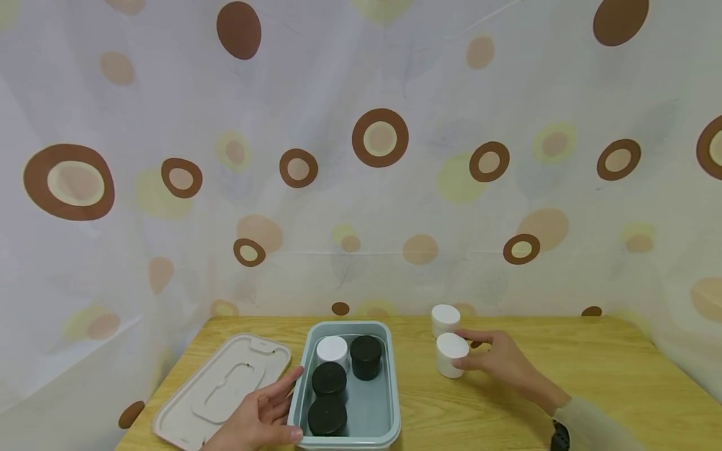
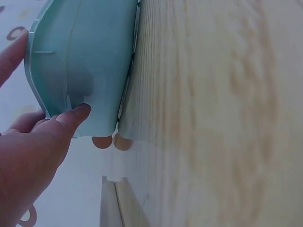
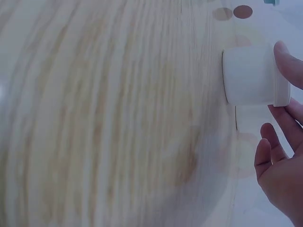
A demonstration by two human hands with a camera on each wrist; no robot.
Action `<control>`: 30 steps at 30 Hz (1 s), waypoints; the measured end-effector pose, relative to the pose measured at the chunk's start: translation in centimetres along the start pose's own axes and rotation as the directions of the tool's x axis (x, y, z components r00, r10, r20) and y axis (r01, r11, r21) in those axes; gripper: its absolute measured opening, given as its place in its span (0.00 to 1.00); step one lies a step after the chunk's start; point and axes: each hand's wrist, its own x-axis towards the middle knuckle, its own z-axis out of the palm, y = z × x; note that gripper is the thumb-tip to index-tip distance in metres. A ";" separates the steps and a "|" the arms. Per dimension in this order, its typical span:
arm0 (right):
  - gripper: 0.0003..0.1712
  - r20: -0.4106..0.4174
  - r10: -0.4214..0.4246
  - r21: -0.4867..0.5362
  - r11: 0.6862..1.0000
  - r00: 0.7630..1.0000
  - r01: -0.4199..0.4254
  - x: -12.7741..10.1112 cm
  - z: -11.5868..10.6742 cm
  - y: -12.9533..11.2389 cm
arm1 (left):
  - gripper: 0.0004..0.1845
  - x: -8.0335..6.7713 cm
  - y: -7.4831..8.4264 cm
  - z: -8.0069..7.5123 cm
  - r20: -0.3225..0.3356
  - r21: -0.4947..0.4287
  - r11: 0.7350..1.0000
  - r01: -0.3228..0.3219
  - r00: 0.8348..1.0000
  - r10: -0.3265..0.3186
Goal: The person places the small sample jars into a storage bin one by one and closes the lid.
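My left hand holds the light blue-green plastic container at its left side and near left corner; the left wrist view shows its fingertips on the wall and rim. Inside the container stand a white jar and three black-lidded jars, at the far right, the middle left and the near left. My right hand pinches a white jar near its lid between thumb and fingers. In the right wrist view, that jar stands upright on the table. Another white jar is just behind it.
A pale lid lies flat on the wooden table, left of the container and partly behind my left hand. Behind the table hangs a curtain patterned with brown, tan and yellow circles.
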 end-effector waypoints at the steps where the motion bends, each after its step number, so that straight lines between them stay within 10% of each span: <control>1: 0.36 0.001 0.004 0.005 1.000 1.000 -0.004 0.0 -0.2 0.1 | 0.52 0.0 0.1 0.0 -0.001 0.005 1.000 -0.001 1.000 0.001; 30: 0.41 0.046 0.005 0.041 0.999 0.999 -0.007 -0.4 -0.5 0.6 | 0.52 0.1 -0.1 -0.1 -0.002 0.022 1.000 -0.005 1.000 0.005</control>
